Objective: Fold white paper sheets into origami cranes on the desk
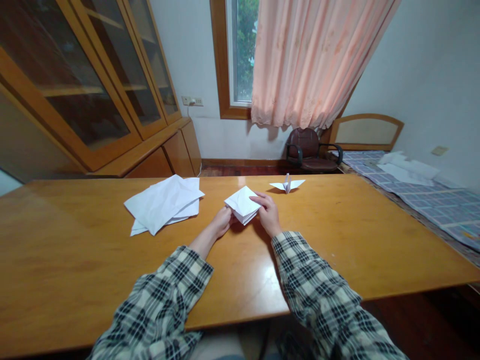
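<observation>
A white sheet of paper folded into a layered square (243,201) is held just above the table between my two hands, one corner pointing toward me. My left hand (222,221) grips its left corner, with some fingers hidden beneath the paper. On the opposite side, my right hand (268,214) pinches the right corner, fingers on the top face. The lower layers fan slightly apart at the near corner. A folded white paper crane (287,185) with spread wings stands beyond my right hand. Left of my hands lies a loose stack of white paper sheets (165,204).
The wooden table (322,250) spans the view, its near edge close to my body. Behind it are a glass-door cabinet (112,90) at left, a brown armchair (309,150) and a pink curtain (307,60). A bed (423,185) with papers runs along the right.
</observation>
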`<act>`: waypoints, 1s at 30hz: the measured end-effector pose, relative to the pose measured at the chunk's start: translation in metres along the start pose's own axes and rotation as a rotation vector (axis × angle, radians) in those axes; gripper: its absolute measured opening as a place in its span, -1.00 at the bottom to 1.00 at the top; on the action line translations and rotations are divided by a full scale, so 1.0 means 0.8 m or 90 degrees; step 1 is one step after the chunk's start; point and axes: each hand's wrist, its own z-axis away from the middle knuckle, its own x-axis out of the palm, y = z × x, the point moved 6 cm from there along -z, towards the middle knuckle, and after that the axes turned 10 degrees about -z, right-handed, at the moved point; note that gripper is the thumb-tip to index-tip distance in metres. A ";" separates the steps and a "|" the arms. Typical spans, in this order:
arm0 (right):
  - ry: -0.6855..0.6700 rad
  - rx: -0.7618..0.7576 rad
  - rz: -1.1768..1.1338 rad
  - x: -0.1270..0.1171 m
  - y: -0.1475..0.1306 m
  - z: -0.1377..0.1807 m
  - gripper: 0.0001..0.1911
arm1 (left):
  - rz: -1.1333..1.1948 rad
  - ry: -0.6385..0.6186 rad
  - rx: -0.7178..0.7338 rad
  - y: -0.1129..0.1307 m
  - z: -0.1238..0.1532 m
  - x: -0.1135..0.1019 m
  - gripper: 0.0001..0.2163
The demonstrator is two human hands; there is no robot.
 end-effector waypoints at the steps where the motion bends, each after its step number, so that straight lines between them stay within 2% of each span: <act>1: 0.009 0.003 -0.010 -0.001 0.001 -0.001 -0.57 | -0.001 -0.001 -0.006 -0.001 0.000 -0.001 -0.80; 8: 0.023 0.035 -0.088 -0.003 0.007 -0.002 -0.62 | -0.037 -0.001 0.026 -0.004 -0.007 -0.007 -0.73; 12: 0.026 0.037 -0.109 -0.004 0.008 0.000 -0.65 | 0.000 -0.013 0.002 -0.005 -0.007 -0.006 -0.68; 19: 0.073 0.060 -0.086 -0.012 0.017 -0.002 -0.67 | 0.055 -0.148 -0.004 0.009 0.007 0.007 -0.60; 22: 0.085 0.059 -0.085 -0.015 0.017 -0.004 -0.67 | 0.071 -0.182 0.019 0.017 0.013 0.010 -0.55; 25: 0.077 0.054 -0.080 -0.015 0.015 -0.004 -0.66 | 0.057 -0.171 0.018 0.020 0.016 0.012 -0.51; 30: 0.045 0.031 -0.060 -0.010 0.007 -0.002 -0.65 | -0.015 -0.097 -0.009 0.011 0.012 0.008 -0.53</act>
